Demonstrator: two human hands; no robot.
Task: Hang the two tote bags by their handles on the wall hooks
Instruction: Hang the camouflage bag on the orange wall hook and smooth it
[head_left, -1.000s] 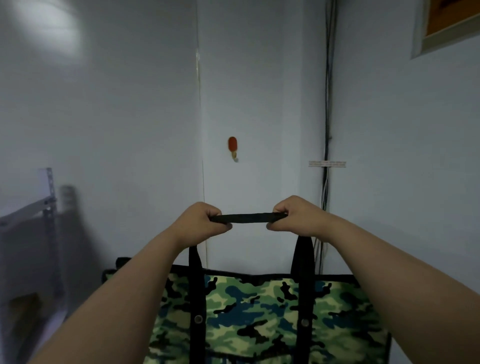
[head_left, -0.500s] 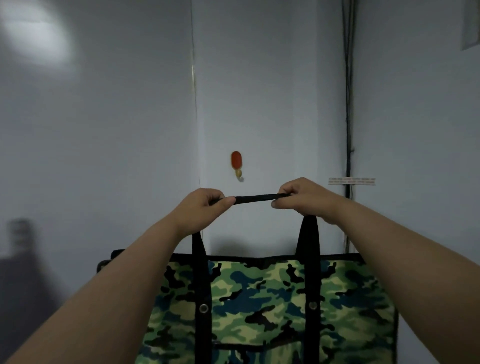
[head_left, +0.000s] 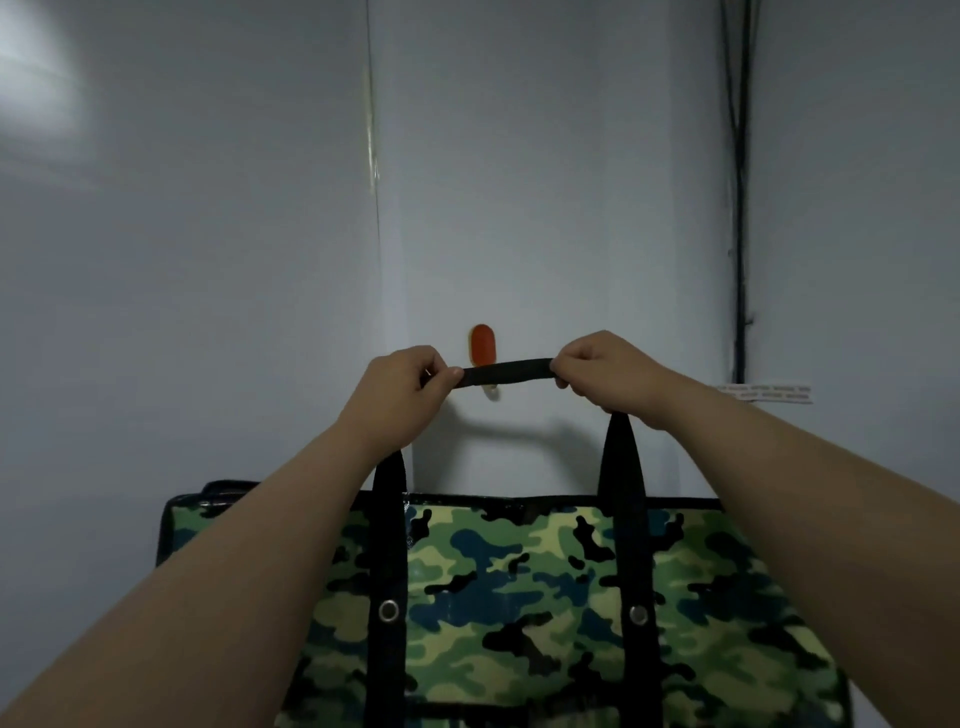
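A camouflage tote bag (head_left: 519, 587) with black straps hangs in front of me, filling the lower middle of the view. Its black handle (head_left: 506, 372) is stretched flat between my hands. My left hand (head_left: 402, 384) pinches the handle's left end and my right hand (head_left: 602, 366) grips its right end. An orange wall hook (head_left: 483, 344) sits on the white wall just behind the handle; the strap crosses its lower part, and the pale hook tip (head_left: 492, 392) shows under the strap. Only one bag is in view.
White wall panels meet at a vertical seam (head_left: 374, 208) left of the hook. Dark cables (head_left: 737, 208) run down the wall at the right, with a white label strip (head_left: 763, 393) beside them.
Both hands have raised the handle and carried it toward the wall; it now overlaps the orange hook, where before it was below it. The view has come closer to the wall.
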